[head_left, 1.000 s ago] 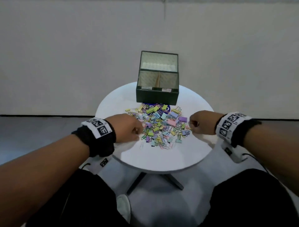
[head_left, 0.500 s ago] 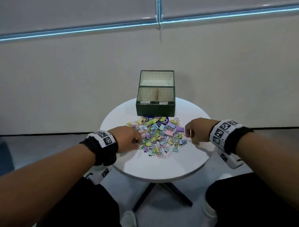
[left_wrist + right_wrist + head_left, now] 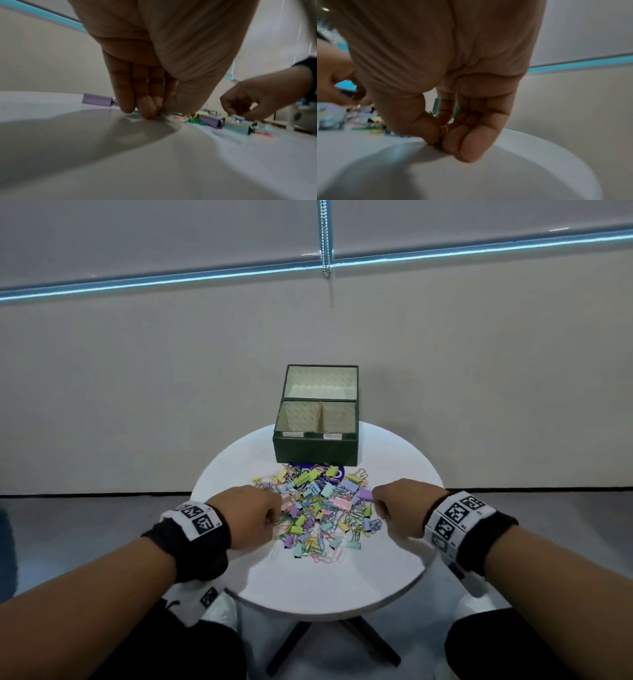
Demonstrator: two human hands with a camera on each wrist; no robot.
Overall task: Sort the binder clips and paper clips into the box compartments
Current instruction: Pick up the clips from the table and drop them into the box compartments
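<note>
A heap of pastel binder clips and paper clips (image 3: 325, 513) lies mid-table, in front of the dark green box (image 3: 315, 453). The box has one wide far compartment and two near ones with white labels; no clips show inside. My left hand (image 3: 274, 517) sits at the heap's left edge, and its fingertips (image 3: 149, 113) pinch a small blue clip (image 3: 161, 117) against the tabletop. At the heap's right edge my right hand (image 3: 382, 513) pinches a yellow paper clip (image 3: 444, 130) between thumb and fingers, low over the table.
The round white table (image 3: 342, 583) is small, and its near edge lies just under my wrists. A purple binder clip (image 3: 97, 100) lies apart, beyond my left fingers. A wall stands close behind the box. My knees flank the black table base (image 3: 291, 642).
The head view has tilted up, so the table and box sit lower in frame. Both hands stay at the heap's edges with fingers curled.
</note>
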